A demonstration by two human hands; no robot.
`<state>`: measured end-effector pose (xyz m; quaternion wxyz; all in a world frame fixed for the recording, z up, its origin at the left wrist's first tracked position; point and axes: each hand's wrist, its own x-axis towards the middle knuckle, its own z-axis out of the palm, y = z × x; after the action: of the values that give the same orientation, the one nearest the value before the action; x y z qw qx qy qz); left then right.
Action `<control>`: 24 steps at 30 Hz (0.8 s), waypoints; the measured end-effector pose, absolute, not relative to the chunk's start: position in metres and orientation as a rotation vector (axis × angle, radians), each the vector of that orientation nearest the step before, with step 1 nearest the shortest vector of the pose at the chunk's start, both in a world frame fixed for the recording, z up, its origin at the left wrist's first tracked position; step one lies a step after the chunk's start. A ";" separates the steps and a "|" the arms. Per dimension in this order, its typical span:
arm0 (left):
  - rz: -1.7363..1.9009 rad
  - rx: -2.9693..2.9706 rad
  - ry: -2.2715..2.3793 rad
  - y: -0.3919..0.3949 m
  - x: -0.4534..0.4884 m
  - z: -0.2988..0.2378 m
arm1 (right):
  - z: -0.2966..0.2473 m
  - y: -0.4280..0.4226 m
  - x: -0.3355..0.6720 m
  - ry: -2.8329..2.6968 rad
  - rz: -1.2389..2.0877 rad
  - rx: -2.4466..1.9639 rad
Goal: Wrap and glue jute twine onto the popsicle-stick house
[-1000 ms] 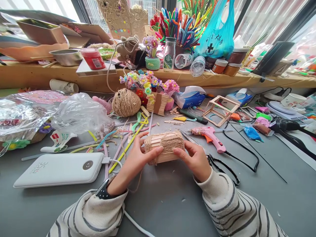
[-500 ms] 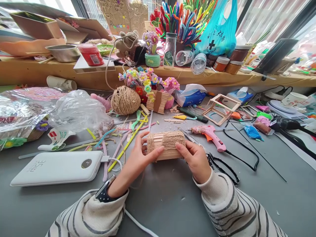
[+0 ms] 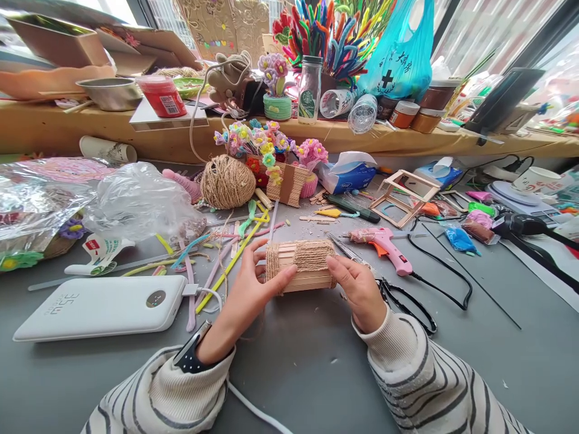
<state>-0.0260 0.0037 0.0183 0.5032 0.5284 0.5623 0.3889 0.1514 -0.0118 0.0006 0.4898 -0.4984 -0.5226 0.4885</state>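
Over the near part of the bench (image 3: 312, 374), the left hand (image 3: 246, 288) holds the left end of a twine-wound craft-stick piece (image 3: 313, 256), thumb on the front face and fingers wrapped toward the back. The right hand (image 3: 364, 295) holds the opposite end in a narrow grip. Compared with one second ago, the right thumb has shifted off the winding toward the right end, exposing more twine; the left grip is essentially unchanged. Judged from this, the right-hand hold is being reset while the left hand supports the piece. A wide twine band covers the right portion, a narrower band the left end; bare sticks show between. At left, at similar depth, lies a white power bank (image 3: 99, 307). Beyond the right hand lies a pink hot-glue gun (image 3: 384, 247). Farther back rests a twine ball (image 3: 228, 181); behind, a glass bottle (image 3: 309, 90) stands upright on the ledge (image 3: 154, 138).
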 end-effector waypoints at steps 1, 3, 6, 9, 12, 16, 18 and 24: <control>0.938 1.280 1.362 0.004 -0.026 0.018 | 0.002 -0.012 0.151 -1.271 1.181 -1.225; 0.942 1.283 1.368 0.004 -0.026 0.019 | 0.004 -0.012 0.151 -1.272 1.191 -1.215; 0.941 1.280 1.378 0.003 -0.026 0.020 | 0.005 -0.013 0.151 -1.288 1.226 -1.165; 0.937 1.275 1.397 0.003 -0.026 0.019 | 0.005 -0.014 0.152 -1.315 1.216 -1.164; 0.944 1.299 1.423 0.003 -0.026 0.020 | 0.005 -0.014 0.152 -1.335 1.197 -1.164; 0.942 1.331 1.430 0.002 -0.025 0.020 | 0.004 -0.015 0.151 -1.344 1.193 -1.167; 0.942 1.326 1.419 0.001 -0.024 0.020 | 0.004 -0.015 0.151 -1.356 1.185 -1.181; 0.953 1.330 1.410 0.001 -0.026 0.018 | 0.006 -0.016 0.150 -1.374 1.147 -1.182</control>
<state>-0.0258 0.0010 0.0180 0.4713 0.5432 0.5756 0.3892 0.1496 -0.0162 0.0058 0.4782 -0.4840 -0.5626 0.4697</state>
